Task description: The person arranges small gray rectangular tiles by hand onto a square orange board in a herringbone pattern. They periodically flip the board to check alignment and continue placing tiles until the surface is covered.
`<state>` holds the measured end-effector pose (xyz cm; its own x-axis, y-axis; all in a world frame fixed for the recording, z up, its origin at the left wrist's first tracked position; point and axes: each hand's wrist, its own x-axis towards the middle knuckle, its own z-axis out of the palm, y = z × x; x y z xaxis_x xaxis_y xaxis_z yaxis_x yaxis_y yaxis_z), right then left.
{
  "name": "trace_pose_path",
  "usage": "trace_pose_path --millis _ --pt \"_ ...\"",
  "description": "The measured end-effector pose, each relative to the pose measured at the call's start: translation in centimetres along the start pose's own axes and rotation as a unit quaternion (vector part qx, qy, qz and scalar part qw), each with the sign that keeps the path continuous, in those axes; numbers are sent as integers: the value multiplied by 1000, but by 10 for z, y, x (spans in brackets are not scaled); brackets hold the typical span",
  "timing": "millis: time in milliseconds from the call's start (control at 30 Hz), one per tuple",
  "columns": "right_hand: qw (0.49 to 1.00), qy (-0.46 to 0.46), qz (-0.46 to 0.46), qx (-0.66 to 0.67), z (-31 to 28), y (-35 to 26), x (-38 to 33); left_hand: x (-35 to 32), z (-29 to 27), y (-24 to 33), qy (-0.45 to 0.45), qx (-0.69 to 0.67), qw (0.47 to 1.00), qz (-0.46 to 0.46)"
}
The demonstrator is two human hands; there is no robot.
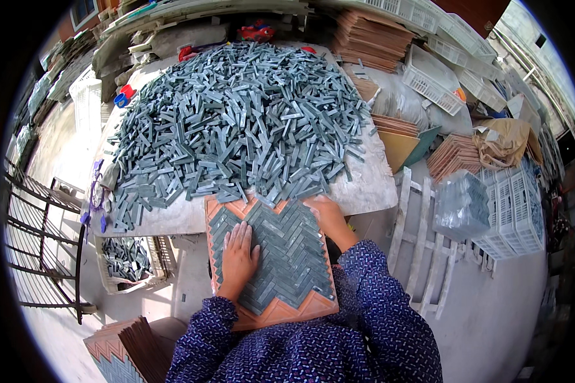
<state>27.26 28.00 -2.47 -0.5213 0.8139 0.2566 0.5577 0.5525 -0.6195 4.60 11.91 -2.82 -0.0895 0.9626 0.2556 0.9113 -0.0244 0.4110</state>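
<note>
My left hand [238, 255] lay flat, fingers spread, on the herringbone tray [271, 262]; my right hand [326, 214] gripped its far right corner, nearer the tile strips [236, 121] piled beyond on the bench [370, 188].

Premises: a tile-assembly workshop, partly open to daylight. Evidence: a worktable [370, 191] heaped with loose grey-green tile strips [236, 121]; an orange herringbone mould tray [271, 262] part-filled with strips; stacked spare trays [370, 38]; white plastic crates [514, 210]; bare concrete floor [492, 306].
</note>
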Motion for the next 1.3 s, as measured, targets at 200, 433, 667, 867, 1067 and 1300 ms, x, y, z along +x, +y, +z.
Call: trace_pose_path --millis 200,433,667,867,1067,1300 --pt "996 84 10 -8 -6 -10 -6 -2 3 -5 -6 -29 1000 -8" --pt "956 58 252 137 1 -38 -103 -42 -39 -38 148 -133 967 -162" --pt "976 47 209 49 24 -55 -135 -85 -23 -54 60 -570 724 -384" --pt "975 31 212 55 25 -59 -149 -98 -25 -40 62 -548 755 -356" --pt "978 16 193 75 11 -66 -181 -127 -34 -29 63 -548 764 -334" --pt "990 67 -44 -112 -37 -44 -85 -131 -48 -23 36 -534 763 -362"
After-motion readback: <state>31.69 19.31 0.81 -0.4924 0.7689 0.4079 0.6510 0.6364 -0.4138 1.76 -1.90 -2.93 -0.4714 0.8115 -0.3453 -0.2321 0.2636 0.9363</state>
